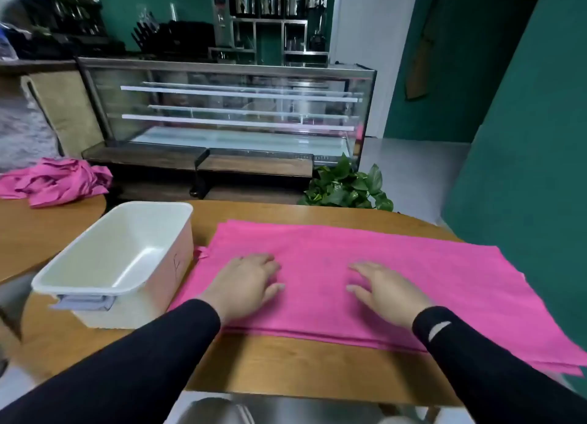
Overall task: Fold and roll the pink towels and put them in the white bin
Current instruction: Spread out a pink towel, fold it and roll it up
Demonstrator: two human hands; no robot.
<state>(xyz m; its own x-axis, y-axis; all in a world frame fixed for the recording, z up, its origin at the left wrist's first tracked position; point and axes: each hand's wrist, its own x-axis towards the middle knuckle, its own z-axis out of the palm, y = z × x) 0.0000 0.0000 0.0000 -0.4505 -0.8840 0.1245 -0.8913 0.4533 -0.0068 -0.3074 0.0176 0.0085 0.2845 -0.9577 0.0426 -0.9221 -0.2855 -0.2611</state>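
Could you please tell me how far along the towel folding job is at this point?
Early on. Done: nothing is in the white bin yet. In hand: one pink towel lies flat on the table, apparently folded over, with the left hand and right hand resting flat on it. Left: rolling and binning it, then the crumpled pile of pink towels on the other table.

Beyond the hands stands a glass display case (235,112) against a green wall (508,106); a leafy plant (347,185) sits on the grey floor (409,173).
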